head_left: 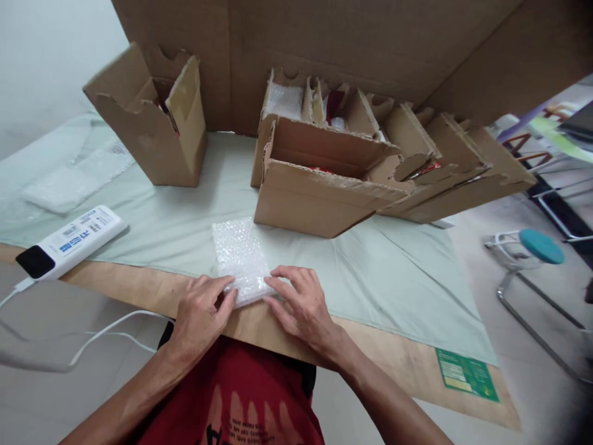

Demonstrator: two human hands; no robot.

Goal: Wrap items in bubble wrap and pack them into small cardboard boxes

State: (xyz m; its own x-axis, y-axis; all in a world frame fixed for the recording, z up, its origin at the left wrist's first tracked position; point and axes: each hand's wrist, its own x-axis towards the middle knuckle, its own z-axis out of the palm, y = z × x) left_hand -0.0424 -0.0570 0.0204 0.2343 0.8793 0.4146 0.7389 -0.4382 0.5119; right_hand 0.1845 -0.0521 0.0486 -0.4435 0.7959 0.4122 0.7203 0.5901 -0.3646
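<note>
A sheet of clear bubble wrap (241, 250) lies on the pale green cloth near the table's front edge. Its near end is folded over into a thicker layer, and whether anything is inside cannot be made out. My left hand (201, 309) pinches the left side of that folded end between thumb and fingers. At the right side, my right hand (301, 309) grips the same fold the same way. The far part of the sheet lies flat, pointing away from me.
A cardboard box (287, 194) stands just beyond the wrap, with several more cardboard bins behind and to the right. A tall carton (157, 136) stands left. A white power strip (74, 241) with a cable lies at the left edge, near more bubble wrap (78, 176). A stool (540, 247) stands right.
</note>
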